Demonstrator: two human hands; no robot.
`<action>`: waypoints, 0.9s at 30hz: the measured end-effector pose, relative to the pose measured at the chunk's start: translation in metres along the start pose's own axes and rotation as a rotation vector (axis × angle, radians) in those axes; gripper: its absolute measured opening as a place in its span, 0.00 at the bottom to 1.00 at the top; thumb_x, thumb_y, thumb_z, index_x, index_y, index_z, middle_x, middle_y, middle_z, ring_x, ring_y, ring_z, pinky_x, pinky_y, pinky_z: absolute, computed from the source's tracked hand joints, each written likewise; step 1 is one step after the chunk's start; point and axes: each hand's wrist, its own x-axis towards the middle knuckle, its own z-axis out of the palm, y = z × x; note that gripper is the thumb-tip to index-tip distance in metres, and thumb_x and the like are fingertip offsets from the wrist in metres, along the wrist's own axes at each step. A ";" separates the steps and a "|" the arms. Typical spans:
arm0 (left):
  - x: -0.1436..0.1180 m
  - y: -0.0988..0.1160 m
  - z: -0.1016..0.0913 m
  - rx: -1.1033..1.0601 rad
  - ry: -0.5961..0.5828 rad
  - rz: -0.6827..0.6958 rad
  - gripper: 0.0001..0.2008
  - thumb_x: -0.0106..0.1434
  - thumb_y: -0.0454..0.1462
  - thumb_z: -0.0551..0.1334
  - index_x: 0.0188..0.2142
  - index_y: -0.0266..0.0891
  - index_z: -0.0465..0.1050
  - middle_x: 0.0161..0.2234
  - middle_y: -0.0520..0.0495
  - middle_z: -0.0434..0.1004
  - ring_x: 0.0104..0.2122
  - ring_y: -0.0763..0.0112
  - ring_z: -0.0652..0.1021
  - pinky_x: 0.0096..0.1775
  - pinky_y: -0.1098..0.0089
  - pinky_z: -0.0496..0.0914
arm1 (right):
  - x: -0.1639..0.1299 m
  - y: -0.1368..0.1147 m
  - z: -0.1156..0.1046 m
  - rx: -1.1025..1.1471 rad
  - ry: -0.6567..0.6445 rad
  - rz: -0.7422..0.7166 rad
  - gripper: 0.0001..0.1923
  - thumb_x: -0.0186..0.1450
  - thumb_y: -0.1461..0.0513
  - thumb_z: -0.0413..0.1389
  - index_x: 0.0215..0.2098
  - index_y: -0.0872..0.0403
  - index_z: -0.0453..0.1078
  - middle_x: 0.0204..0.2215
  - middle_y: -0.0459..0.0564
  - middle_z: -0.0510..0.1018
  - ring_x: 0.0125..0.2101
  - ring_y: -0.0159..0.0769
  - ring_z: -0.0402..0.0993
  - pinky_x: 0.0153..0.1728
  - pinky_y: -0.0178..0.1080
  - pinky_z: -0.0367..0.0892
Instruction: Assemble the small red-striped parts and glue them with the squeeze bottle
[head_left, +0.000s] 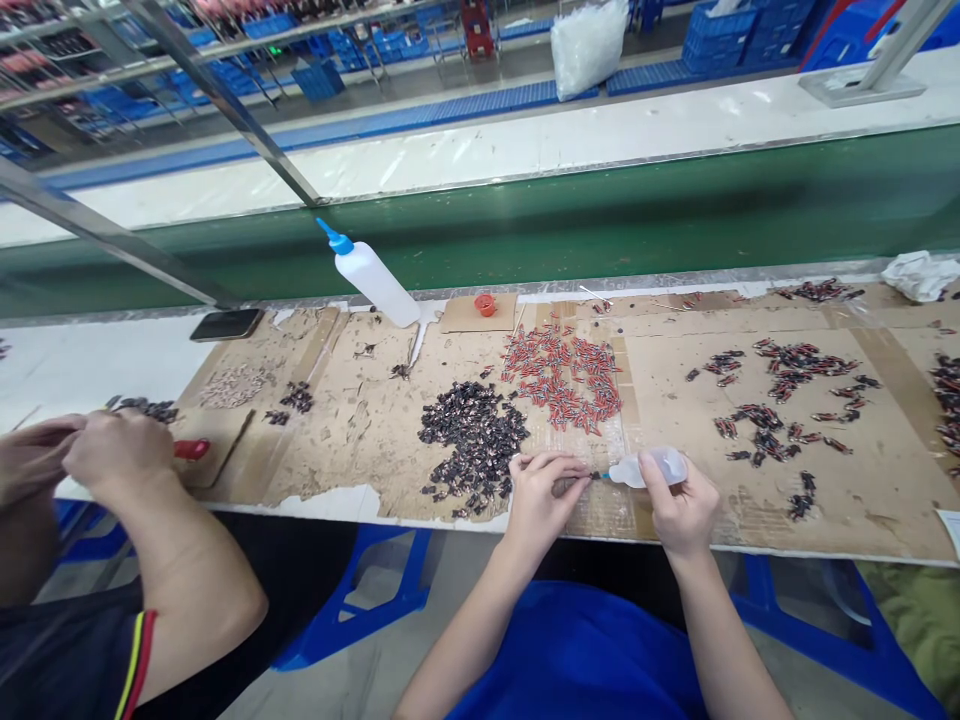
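My left hand (545,495) pinches a small black part (596,475) near the front edge of the cardboard-covered table. In my right hand (684,500) is a translucent squeeze bottle (649,468), tipped sideways with its thin blue nozzle at that black part; whether they touch is too small to tell. Left of my left hand lies a heap of small black parts (476,440) with coppery bits. Just beyond my hands spreads a pile of small red-and-black parts (566,375). Joined black and red pieces (802,365) lie in loose clusters to the right.
A tall white bottle with a blue tip (379,285) leans at the back, near a red cap (485,305) and a phone (226,324). At the left a co-worker's hands (112,450) work beside a red-handled tool (192,449). A green conveyor belt (525,225) runs behind the table.
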 end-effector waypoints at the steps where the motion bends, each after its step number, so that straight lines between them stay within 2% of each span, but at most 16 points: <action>1: 0.000 0.001 0.000 -0.004 -0.001 -0.004 0.04 0.57 0.33 0.67 0.31 0.45 0.76 0.32 0.54 0.84 0.43 0.65 0.79 0.50 0.59 0.56 | 0.000 0.001 0.000 0.008 0.006 0.004 0.19 0.59 0.49 0.57 0.18 0.53 0.67 0.13 0.44 0.69 0.15 0.31 0.64 0.19 0.35 0.61; 8: 0.000 0.002 0.000 -0.027 -0.010 -0.026 0.05 0.57 0.32 0.68 0.31 0.45 0.76 0.32 0.54 0.84 0.43 0.64 0.79 0.50 0.58 0.55 | -0.001 0.004 -0.001 0.047 0.028 0.026 0.18 0.60 0.49 0.57 0.21 0.54 0.70 0.16 0.46 0.73 0.17 0.34 0.68 0.22 0.36 0.64; 13: 0.001 0.002 0.000 -0.033 -0.012 -0.030 0.04 0.57 0.33 0.68 0.31 0.45 0.76 0.31 0.54 0.84 0.43 0.65 0.79 0.50 0.58 0.55 | 0.000 0.002 0.000 0.038 -0.026 0.003 0.20 0.60 0.49 0.57 0.19 0.54 0.67 0.14 0.45 0.71 0.16 0.31 0.65 0.20 0.34 0.62; 20: 0.001 0.004 -0.002 -0.014 -0.014 -0.029 0.04 0.57 0.33 0.68 0.30 0.44 0.77 0.32 0.52 0.84 0.44 0.64 0.79 0.50 0.59 0.55 | -0.001 0.005 0.001 0.030 -0.013 -0.005 0.19 0.60 0.51 0.58 0.19 0.54 0.67 0.14 0.44 0.70 0.16 0.30 0.64 0.20 0.34 0.60; 24: 0.000 0.002 0.000 -0.008 -0.003 -0.021 0.04 0.56 0.33 0.68 0.30 0.44 0.77 0.31 0.53 0.84 0.43 0.64 0.79 0.49 0.59 0.55 | -0.003 0.008 0.000 0.079 0.050 0.059 0.16 0.59 0.52 0.59 0.22 0.55 0.70 0.17 0.45 0.73 0.19 0.32 0.68 0.23 0.35 0.63; 27: 0.001 0.001 0.000 0.001 0.002 -0.018 0.04 0.57 0.33 0.67 0.31 0.44 0.77 0.31 0.52 0.84 0.43 0.64 0.79 0.49 0.59 0.55 | 0.000 0.009 -0.002 0.216 0.186 0.138 0.14 0.58 0.53 0.60 0.26 0.55 0.71 0.21 0.47 0.75 0.22 0.34 0.72 0.26 0.36 0.66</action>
